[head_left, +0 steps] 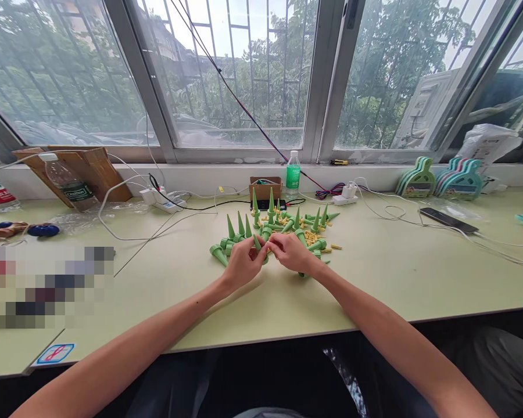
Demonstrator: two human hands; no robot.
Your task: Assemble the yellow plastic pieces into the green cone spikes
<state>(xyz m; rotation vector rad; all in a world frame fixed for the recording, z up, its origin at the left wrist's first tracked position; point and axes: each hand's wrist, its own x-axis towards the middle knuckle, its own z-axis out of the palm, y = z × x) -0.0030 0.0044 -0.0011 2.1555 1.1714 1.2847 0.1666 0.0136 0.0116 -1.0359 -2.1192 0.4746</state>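
My left hand (245,264) is closed around a green plastic spike (257,242), a pointed cone with its tip up. Close beside it, my right hand (291,251) has thumb and fingers pinched together at the spike's side; whatever is between them is too small to make out. Behind both hands lies a cluster of similar green cone spikes with ribbed collars, some upright (230,226), others on their sides (218,254). Small yellow pegs (314,238) are scattered among them, and one yellow peg (336,247) lies at the right edge of the cluster.
A small cardboard box (265,187) and a green-labelled bottle (293,174) stand behind the cluster. White cables (113,229) and a power strip (168,203) lie left; a phone (448,220) and stacked plastic fans (418,179) are right. A window wall closes off the back.
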